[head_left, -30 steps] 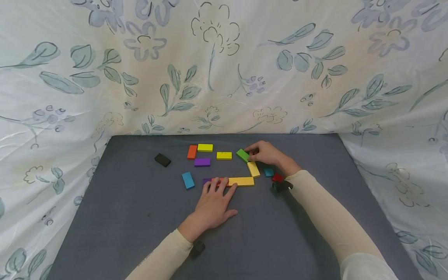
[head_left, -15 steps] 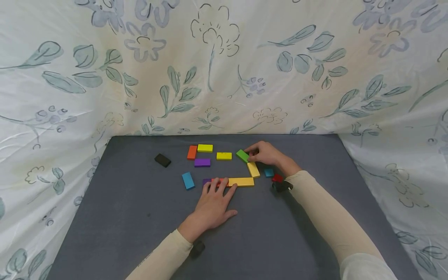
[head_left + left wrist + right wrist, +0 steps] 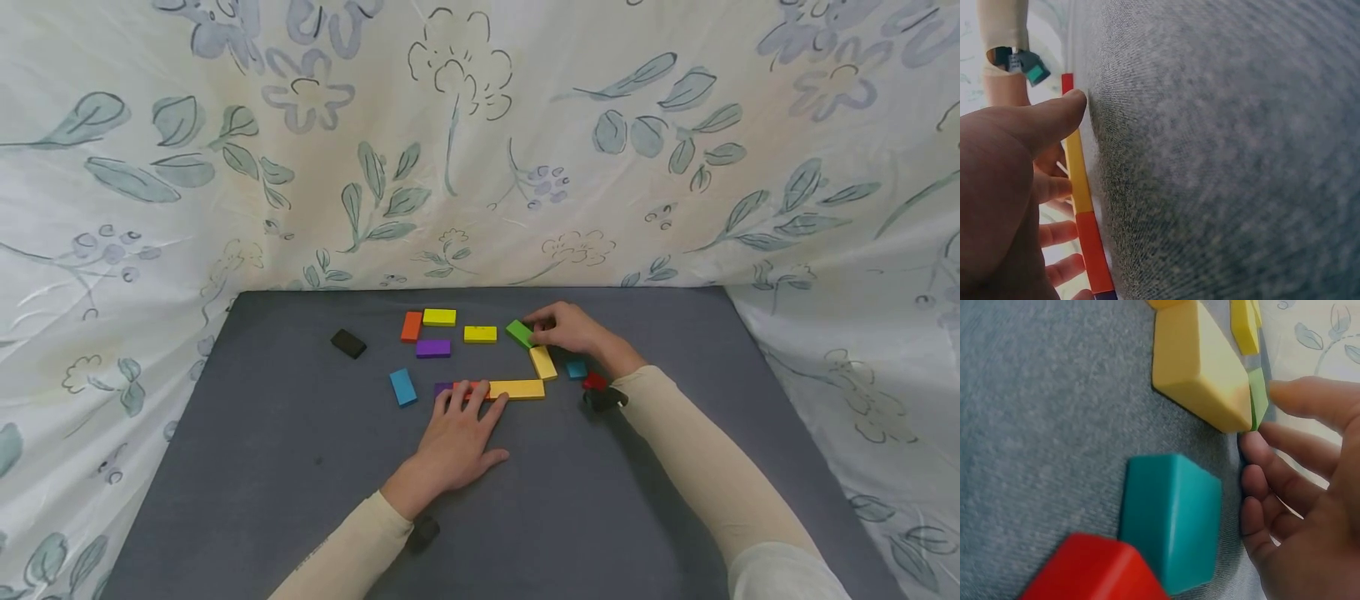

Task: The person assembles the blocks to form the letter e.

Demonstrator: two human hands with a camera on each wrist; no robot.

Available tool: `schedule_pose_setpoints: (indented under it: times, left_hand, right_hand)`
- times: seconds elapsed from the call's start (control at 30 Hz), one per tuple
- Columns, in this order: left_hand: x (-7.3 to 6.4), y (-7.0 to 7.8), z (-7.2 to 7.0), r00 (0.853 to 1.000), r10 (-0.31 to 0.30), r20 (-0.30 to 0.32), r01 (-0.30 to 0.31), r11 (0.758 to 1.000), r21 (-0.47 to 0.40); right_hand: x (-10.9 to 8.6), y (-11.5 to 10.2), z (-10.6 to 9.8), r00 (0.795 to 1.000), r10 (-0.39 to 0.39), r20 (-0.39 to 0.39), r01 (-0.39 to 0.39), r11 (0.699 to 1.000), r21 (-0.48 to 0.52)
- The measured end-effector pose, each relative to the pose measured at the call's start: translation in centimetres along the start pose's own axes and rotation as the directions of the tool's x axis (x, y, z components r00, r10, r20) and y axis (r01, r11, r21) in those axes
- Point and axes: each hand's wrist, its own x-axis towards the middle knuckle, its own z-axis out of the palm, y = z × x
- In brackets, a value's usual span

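Fingers spread, my left hand (image 3: 457, 446) rests its fingertips on a straight row of flat blocks: a purple block (image 3: 442, 389), a red block (image 3: 1093, 250) and an orange-yellow stretch (image 3: 521, 389). In the left wrist view the fingertips meet the side of that row. From the row's right end a pale yellow block (image 3: 543, 363) slants away toward the back. Touching its far end, or nearly so, is a green block (image 3: 519, 333), lying at an angle. My right hand (image 3: 572, 328) pinches the green block's right end between thumb and fingers; the tips are partly hidden.
Right of the pale yellow block lie a teal block (image 3: 1172, 519) and a red block (image 3: 1094, 572), under the right wrist. Farther back lie yellow blocks (image 3: 480, 334), an orange-red block (image 3: 412, 327) and a purple block (image 3: 433, 348). Leftward are a blue block (image 3: 403, 387) and a black block (image 3: 348, 343).
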Motion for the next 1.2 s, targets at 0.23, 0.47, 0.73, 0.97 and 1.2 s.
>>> schedule_pose_setpoints:
  times: [0.23, 0.47, 0.73, 0.97, 1.2]
  left_hand:
    - [0.4, -0.3, -0.3, 1.000, 0.015, 0.018, -0.014, 0.999, -0.041]
    - [1.7, -0.9, -1.8, 1.000, 0.021, 0.016, -0.019, 0.994, -0.104]
    - [3.2, -3.2, -3.4, 0.998, 0.010, -0.061, -0.029, 0.949, -0.315]
    - [4.7, -6.4, -4.7, 0.987, -0.024, -0.160, -0.048, 0.902, -0.430]
    - [7.3, -8.6, -5.2, 0.985, -0.050, -0.164, -0.027, 0.899, -0.438]
  right_hand:
    - [-1.0, -0.4, 0.0, 0.994, -0.024, -0.108, 0.026, 0.999, 0.021]
    - [-3.4, -1.5, 0.1, 0.974, -0.063, -0.216, 0.074, 0.996, 0.042]
    - [-7.4, -3.4, 1.3, 0.961, -0.112, -0.251, 0.094, 0.992, -0.080]
    - [-9.4, -5.3, 3.5, 0.955, -0.174, -0.240, 0.123, 0.969, -0.216]
    - [-10.0, -7.0, 6.9, 0.938, -0.299, -0.174, 0.230, 0.915, -0.333]
